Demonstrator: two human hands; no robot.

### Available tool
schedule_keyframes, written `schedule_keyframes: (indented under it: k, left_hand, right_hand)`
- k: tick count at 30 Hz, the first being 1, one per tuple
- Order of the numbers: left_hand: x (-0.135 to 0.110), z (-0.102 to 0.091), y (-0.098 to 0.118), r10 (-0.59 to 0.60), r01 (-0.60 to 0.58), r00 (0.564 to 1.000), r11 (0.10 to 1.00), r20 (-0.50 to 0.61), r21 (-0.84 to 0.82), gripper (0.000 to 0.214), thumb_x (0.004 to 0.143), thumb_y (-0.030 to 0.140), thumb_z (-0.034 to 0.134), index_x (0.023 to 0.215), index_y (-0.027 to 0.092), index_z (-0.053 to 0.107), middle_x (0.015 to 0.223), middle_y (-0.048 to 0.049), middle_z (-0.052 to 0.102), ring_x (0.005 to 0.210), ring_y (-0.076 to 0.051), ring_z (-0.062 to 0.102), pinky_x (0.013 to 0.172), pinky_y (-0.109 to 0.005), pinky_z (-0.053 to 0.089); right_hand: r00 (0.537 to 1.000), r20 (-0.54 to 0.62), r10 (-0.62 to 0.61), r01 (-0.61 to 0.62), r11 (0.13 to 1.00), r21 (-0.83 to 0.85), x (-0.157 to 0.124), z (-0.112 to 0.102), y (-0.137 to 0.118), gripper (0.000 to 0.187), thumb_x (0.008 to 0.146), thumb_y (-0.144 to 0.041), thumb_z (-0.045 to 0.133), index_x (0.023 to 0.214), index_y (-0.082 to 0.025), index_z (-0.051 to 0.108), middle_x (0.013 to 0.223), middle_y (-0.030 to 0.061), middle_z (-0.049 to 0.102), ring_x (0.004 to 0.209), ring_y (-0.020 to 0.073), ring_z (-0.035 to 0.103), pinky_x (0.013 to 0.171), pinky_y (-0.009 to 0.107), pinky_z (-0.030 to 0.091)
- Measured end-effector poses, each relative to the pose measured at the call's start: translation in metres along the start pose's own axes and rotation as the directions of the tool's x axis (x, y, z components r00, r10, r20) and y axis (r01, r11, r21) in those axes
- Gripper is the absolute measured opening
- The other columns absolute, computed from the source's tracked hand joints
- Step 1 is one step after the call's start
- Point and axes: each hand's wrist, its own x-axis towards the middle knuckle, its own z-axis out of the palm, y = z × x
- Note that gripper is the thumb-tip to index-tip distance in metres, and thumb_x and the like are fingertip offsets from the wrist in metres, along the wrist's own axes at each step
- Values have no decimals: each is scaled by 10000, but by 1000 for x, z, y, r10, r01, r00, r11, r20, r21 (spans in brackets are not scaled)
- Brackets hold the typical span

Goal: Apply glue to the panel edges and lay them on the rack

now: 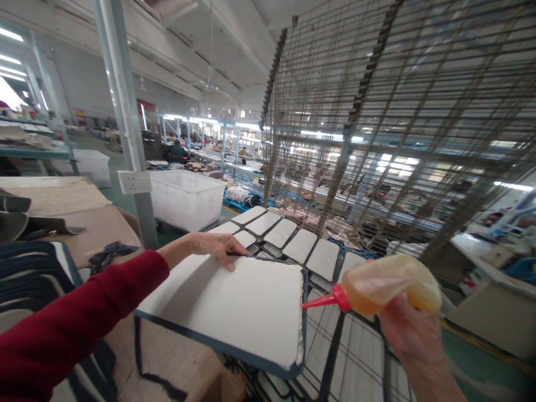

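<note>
A white rectangular panel point(234, 304) with rounded corners and a dark blue fabric edge lies tilted in front of me. My left hand point(218, 248) grips its far edge, thumb on the white face and fingers at the rim. In my right hand point(412, 326) is a squeeze bottle point(393, 285) of amber liquid, held on its side. Its red nozzle points left, with the tip at the panel's right edge. Along that edge runs a pale, glue-like line. A dark strap point(140, 357) hangs below the panel's near side.
Several similar white panels point(280, 233) lie on wire racks beyond and below. Raised wire racks point(377, 111) stand at the right. A white bin point(184, 198) is behind a metal post point(125, 111) with a socket. Stacked dark-edged pieces point(33, 279) sit at left by a wooden table point(84, 218).
</note>
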Motion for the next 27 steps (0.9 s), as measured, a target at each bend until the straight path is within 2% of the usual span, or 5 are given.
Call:
schedule_keyframes:
  k: [8,13,18,22,27]
  left_hand:
    - [-2,0,-3,-51,51,999,998,-9,-23,502,638,298,788,1115,168,705,1042,-34,728,899,-221,656,808,-257,508]
    - [-1,0,-5,-37,37,999,999,13,-36,495,641,292,787,1115,173,707,1046,-29,727,902,-221,655,807,-260,512]
    - [-1,-1,-8,-3,5,1000,998,29,-58,512,624,267,795,1119,174,704,1057,-31,725,896,-219,658,809,-256,514]
    - [-2,-1,-11,3,-1,1000,997,23,-73,502,637,270,786,1121,168,701,1065,-33,723,909,-219,655,819,-254,513]
    - [-3,-3,-14,32,-28,999,996,44,-88,514,652,279,770,1145,160,686,1056,-44,724,882,-220,662,807,-266,522]
  right_hand:
    - [999,-15,44,-44,999,11,-7,0,-1,531,502,-337,891,983,-247,683,945,53,717,824,241,689,696,340,594]
    - [999,10,-48,48,998,-41,3,9,-4,404,561,-362,863,902,-230,691,839,40,705,767,201,667,780,327,555]
    - [996,-36,-77,76,996,-40,14,13,-3,329,519,-354,877,749,-234,674,728,-9,652,819,183,641,734,259,545]
    - [998,-25,-49,48,998,-48,10,10,0,373,524,-369,881,800,-221,677,750,-4,657,834,185,644,732,265,550]
    - [1000,-3,-5,5,999,-31,-2,6,2,406,532,-376,881,856,-223,690,786,19,695,743,178,659,691,268,562]
